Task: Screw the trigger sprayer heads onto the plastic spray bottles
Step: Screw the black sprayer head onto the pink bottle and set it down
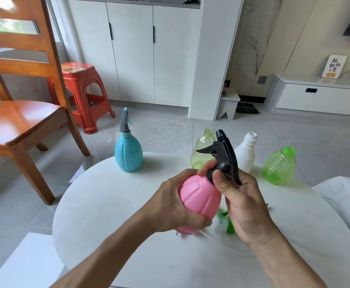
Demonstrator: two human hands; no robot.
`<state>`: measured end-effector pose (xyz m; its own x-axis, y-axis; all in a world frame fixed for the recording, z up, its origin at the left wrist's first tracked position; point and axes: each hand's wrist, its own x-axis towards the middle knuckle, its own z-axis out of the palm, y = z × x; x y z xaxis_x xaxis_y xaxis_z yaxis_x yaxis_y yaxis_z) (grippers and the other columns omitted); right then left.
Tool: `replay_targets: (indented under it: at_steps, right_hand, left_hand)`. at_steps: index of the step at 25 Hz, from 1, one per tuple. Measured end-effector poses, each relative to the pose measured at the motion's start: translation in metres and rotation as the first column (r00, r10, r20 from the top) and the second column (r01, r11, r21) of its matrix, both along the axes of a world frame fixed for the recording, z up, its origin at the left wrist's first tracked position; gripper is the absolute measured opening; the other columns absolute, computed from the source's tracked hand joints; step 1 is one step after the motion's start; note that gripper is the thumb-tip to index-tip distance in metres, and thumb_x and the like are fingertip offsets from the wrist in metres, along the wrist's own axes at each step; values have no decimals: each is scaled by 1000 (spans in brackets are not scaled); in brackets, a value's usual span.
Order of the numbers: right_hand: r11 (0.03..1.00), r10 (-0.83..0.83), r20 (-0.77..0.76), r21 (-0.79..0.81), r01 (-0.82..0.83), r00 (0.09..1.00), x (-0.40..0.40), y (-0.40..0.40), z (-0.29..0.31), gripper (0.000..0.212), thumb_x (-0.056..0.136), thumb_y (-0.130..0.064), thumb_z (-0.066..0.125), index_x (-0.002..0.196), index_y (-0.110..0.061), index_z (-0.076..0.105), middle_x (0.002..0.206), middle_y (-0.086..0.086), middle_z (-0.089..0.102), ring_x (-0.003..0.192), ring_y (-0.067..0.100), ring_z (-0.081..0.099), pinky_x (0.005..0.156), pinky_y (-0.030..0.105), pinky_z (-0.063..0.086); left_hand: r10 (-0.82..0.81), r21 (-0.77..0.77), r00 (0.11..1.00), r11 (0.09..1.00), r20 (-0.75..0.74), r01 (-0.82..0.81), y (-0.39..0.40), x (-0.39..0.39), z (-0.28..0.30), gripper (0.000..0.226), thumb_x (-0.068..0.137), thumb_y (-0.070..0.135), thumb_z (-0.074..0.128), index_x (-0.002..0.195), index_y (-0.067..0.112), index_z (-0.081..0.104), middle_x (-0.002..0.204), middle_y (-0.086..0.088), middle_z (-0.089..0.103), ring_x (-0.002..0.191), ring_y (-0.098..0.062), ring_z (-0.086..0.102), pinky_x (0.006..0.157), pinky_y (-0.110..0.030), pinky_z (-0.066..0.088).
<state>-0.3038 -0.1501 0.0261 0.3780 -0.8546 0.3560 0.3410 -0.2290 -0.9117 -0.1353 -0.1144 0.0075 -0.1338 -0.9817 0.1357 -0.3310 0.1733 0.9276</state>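
Right now the pink bottle (pixel 199 201) is held tilted just above the white surface (pixel 111 204), near its centre, with the left hand (pixel 176 204) wrapped round its belly. The right hand (pixel 242 202) grasps the black sprayer head (pixel 225 156) at the collar, thumb and fingers pinching it where it meets the neck. To do this well, the left grip should keep the bottle steady while the right turns the collar squarely, so the thread does not cross; judging by the seated collar, it looks close to tight. At 11 o'clock the blue bottle (pixel 128 152) stands already capped. At 12 to 2 o'clock wait the yellow-green bottle (pixel 203 150), the white bottle (pixel 245 152) and the ribbed green bottle (pixel 280 165), all open-necked. A green sprayer head (pixel 227 222) lies under the right wrist, blurred. Nothing blocks the turning, though the long black trigger may brush the fingers
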Motion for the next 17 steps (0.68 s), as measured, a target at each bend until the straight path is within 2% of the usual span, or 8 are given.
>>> replay_targets:
  at_steps: [6, 11, 14, 16, 17]
  right_hand:
    - [998, -38, 4, 57, 38, 999, 3, -3, 1, 31, 82, -32, 68, 99, -6, 70, 90, 6, 74, 95, 18, 68, 92, 29, 51]
    - [987, -81, 0, 138, 81, 997, 5, -3, 2, 32, 79, -35, 74, 99, -10, 74, 92, 7, 77, 96, 19, 69, 97, 33, 52]
    - [964, -177, -50, 193, 184, 983, 13, -4, -3, 35, 78, -35, 73, 103, -9, 74, 103, 11, 77, 104, 23, 70, 100, 35, 51]
    - [938, -231, -45, 255, 235, 972, 17, -7, -5, 35, 79, -34, 70, 104, -12, 75, 106, 10, 77, 102, 18, 71, 94, 31, 53]
    - [931, -231, -49, 279, 235, 972, 19, -9, -5, 32, 80, -34, 69, 104, -15, 75, 107, 8, 78, 101, 14, 70, 89, 28, 52]
  left_hand:
    - [19, -15, 999, 1000, -37, -19, -3, 0, -3, 77, 50, 30, 91, 117, 41, 56, 100, 12, 66, 87, -10, 68, 59, -21, 55]
    - [-16, 32, 1000, 999, -10, 16, -9, 3, -2, 77, 52, 33, 91, 120, 43, 54, 104, 12, 67, 92, -9, 67, 65, -24, 57]
    - [39, 11, 991, 999, 125, -40, -11, 9, -5, 81, 51, 43, 87, 123, 46, 49, 110, 13, 63, 96, -8, 64, 75, -33, 59]
    - [200, -110, 931, 979, 306, -174, -8, 1, -15, 92, 50, 56, 84, 130, 44, 40, 116, 17, 57, 99, -7, 57, 80, -32, 55]
    - [283, -175, 892, 956, 352, -234, -5, -6, -20, 95, 49, 60, 82, 131, 45, 37, 115, 18, 55, 99, -9, 55, 80, -32, 53]
